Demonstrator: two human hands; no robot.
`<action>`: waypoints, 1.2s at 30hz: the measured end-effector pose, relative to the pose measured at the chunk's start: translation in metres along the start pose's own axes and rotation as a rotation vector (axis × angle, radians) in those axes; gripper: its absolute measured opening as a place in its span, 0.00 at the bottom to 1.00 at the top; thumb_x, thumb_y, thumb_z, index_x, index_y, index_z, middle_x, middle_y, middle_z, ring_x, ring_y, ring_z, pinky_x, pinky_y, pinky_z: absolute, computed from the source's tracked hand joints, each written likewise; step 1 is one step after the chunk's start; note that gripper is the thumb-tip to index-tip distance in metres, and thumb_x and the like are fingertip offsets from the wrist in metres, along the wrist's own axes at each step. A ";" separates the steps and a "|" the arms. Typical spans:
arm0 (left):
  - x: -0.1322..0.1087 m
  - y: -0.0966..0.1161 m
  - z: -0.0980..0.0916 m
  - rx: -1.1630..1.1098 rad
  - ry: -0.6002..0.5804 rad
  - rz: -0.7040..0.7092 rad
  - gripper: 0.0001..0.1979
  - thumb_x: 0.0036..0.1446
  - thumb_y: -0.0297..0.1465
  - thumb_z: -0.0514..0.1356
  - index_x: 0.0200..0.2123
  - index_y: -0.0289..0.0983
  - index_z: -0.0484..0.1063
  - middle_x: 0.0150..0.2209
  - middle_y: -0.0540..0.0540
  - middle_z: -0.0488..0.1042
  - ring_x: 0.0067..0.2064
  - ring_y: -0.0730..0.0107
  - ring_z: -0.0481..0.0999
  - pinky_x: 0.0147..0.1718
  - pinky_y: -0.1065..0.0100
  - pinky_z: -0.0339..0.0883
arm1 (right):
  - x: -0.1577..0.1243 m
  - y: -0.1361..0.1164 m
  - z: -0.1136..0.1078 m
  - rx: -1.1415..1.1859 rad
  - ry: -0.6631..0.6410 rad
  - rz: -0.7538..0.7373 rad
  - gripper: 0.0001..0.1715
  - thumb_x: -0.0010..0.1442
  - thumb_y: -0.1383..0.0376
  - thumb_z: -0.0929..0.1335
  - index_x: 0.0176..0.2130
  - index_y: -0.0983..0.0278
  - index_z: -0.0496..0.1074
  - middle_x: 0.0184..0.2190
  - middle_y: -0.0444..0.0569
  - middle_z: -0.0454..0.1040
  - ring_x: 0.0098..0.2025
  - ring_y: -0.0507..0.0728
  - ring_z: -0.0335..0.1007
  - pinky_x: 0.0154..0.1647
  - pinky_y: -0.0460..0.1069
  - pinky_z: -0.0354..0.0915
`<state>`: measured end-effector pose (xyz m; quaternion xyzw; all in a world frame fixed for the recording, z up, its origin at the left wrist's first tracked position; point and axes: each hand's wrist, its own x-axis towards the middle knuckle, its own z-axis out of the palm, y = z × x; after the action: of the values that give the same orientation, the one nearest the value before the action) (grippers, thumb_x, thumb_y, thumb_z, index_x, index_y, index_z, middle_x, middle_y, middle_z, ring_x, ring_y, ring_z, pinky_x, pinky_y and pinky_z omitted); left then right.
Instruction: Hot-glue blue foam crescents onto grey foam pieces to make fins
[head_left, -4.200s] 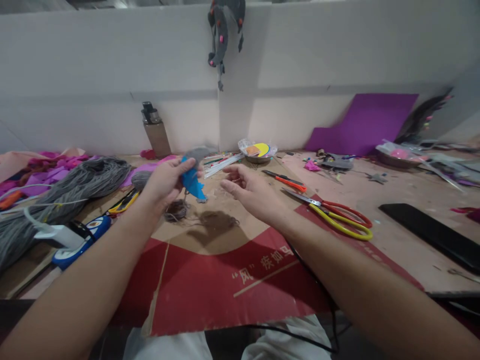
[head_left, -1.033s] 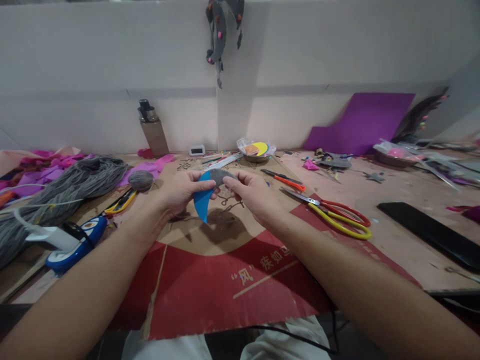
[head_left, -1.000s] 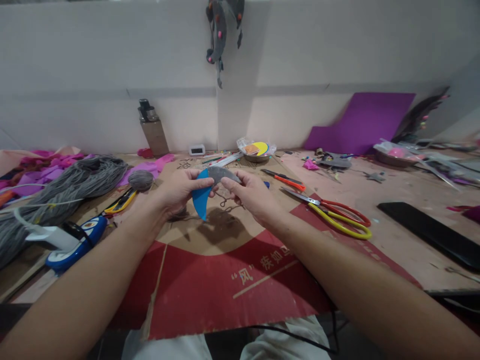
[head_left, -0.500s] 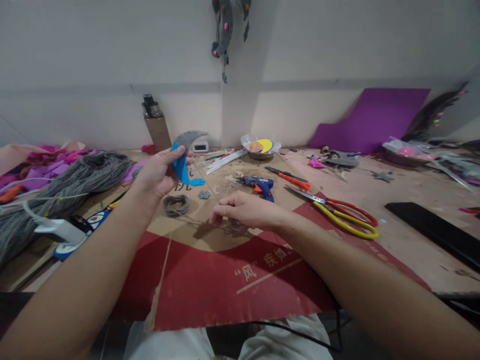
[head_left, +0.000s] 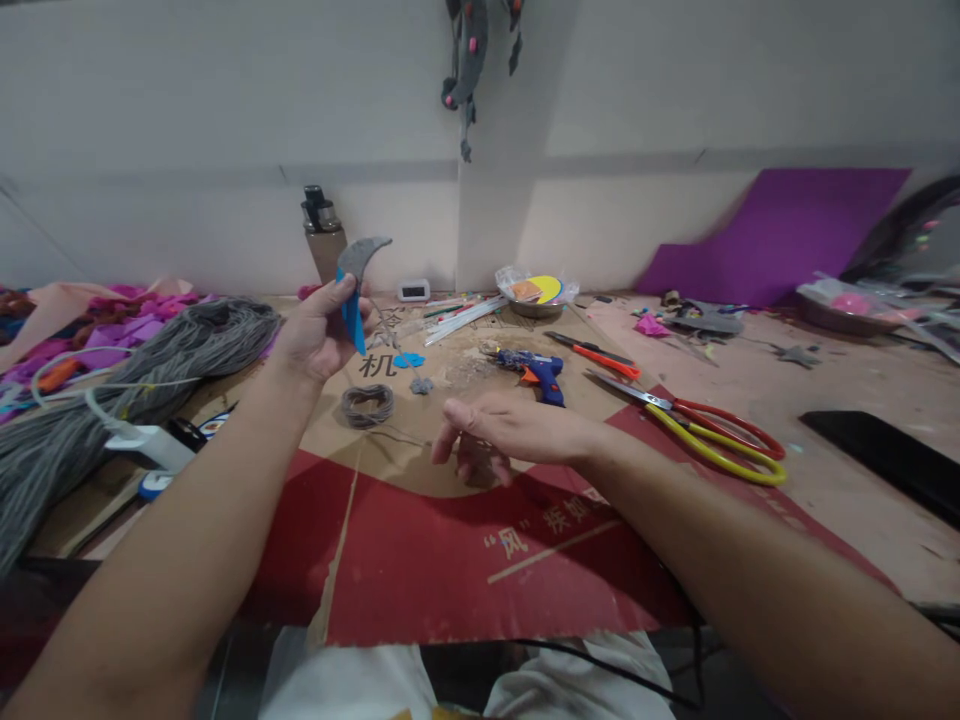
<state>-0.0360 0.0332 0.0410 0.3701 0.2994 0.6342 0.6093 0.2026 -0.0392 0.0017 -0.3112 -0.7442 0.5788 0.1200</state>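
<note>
My left hand (head_left: pixel 326 325) pinches a crescent moon cutout (head_left: pixel 365 257), grey on one side and blue on the other, holding it upright above the cardboard. A thin strand hangs from it towards a small grey flower-shaped piece (head_left: pixel 421 385). My right hand (head_left: pixel 484 435) hovers low over the cardboard, its fingers loosely apart and nothing visible in them. A small coil of grey cord (head_left: pixel 367 405) lies left of it, one loose end trailing towards the fingers. Behind the coil is a blue cloud-shaped piece (head_left: pixel 409 360).
A blue glue gun (head_left: pixel 536 370), an orange-handled cutter (head_left: pixel 596 355) and large scissors (head_left: pixel 697 425) lie right of centre. Grey yarn (head_left: pixel 187 370) and a white plug (head_left: pixel 150 443) are at left. Red-and-tan cardboard (head_left: pixel 450 560) covers the front. A bowl (head_left: pixel 536 305) stands behind.
My right hand's fingers have loosened from a pinch on the strand, which now hangs down from the crescent. The crescent has turned in my left hand, and the view has shifted slightly left.
</note>
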 end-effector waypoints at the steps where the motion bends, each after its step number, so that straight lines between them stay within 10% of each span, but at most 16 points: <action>1: -0.002 0.001 -0.002 0.005 -0.069 0.008 0.07 0.57 0.28 0.63 0.27 0.35 0.70 0.23 0.53 0.72 0.20 0.80 0.69 0.22 0.75 0.62 | 0.000 0.000 0.000 0.061 -0.002 0.001 0.40 0.64 0.39 0.54 0.38 0.68 0.75 0.37 0.56 0.75 0.29 0.51 0.70 0.18 0.42 0.61; 6: -0.015 0.008 -0.001 -0.031 -0.348 0.056 0.13 0.60 0.31 0.60 0.24 0.36 0.67 0.17 0.54 0.65 0.16 0.82 0.61 0.19 0.73 0.56 | 0.010 0.009 -0.002 0.314 0.175 0.057 0.37 0.67 0.43 0.52 0.35 0.68 0.72 0.37 0.57 0.75 0.29 0.52 0.72 0.16 0.41 0.63; 11: -0.021 0.005 0.009 0.025 -0.466 0.056 0.15 0.61 0.32 0.60 0.21 0.35 0.66 0.15 0.54 0.62 0.14 0.80 0.58 0.18 0.71 0.55 | 0.023 0.018 -0.003 0.302 0.260 0.113 0.13 0.66 0.64 0.61 0.34 0.67 0.70 0.29 0.49 0.73 0.25 0.51 0.71 0.15 0.42 0.64; 15: -0.021 0.006 0.009 -0.051 -0.388 0.047 0.16 0.64 0.32 0.57 0.22 0.36 0.68 0.16 0.55 0.62 0.14 0.80 0.58 0.18 0.71 0.54 | 0.015 0.012 -0.006 0.233 0.218 0.079 0.08 0.64 0.64 0.65 0.37 0.66 0.71 0.29 0.48 0.73 0.24 0.49 0.70 0.15 0.40 0.63; 21: -0.013 0.015 -0.001 -0.302 -0.206 0.232 0.15 0.69 0.31 0.51 0.31 0.40 0.73 0.25 0.57 0.74 0.23 0.85 0.66 0.24 0.75 0.55 | -0.009 -0.002 -0.023 0.366 -0.022 -0.187 0.32 0.62 0.42 0.61 0.42 0.67 0.72 0.34 0.51 0.75 0.29 0.51 0.71 0.17 0.41 0.62; 32: 0.017 0.010 -0.032 -0.330 0.008 0.277 0.11 0.68 0.37 0.52 0.34 0.39 0.67 0.25 0.60 0.75 0.32 0.87 0.71 0.26 0.75 0.52 | -0.052 -0.024 -0.039 0.317 0.239 -0.558 0.22 0.52 0.45 0.70 0.36 0.58 0.67 0.27 0.41 0.68 0.24 0.49 0.65 0.19 0.42 0.57; 36: 0.018 0.009 -0.033 -0.329 0.019 0.203 0.09 0.69 0.33 0.53 0.36 0.39 0.68 0.26 0.59 0.76 0.33 0.87 0.72 0.26 0.74 0.52 | -0.057 -0.030 -0.040 0.210 0.222 -0.430 0.27 0.56 0.39 0.63 0.35 0.59 0.68 0.25 0.43 0.70 0.24 0.50 0.67 0.21 0.44 0.59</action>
<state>-0.0684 0.0527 0.0319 0.2879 0.1586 0.7360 0.5918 0.2585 -0.0463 0.0520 -0.1933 -0.7114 0.5762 0.3528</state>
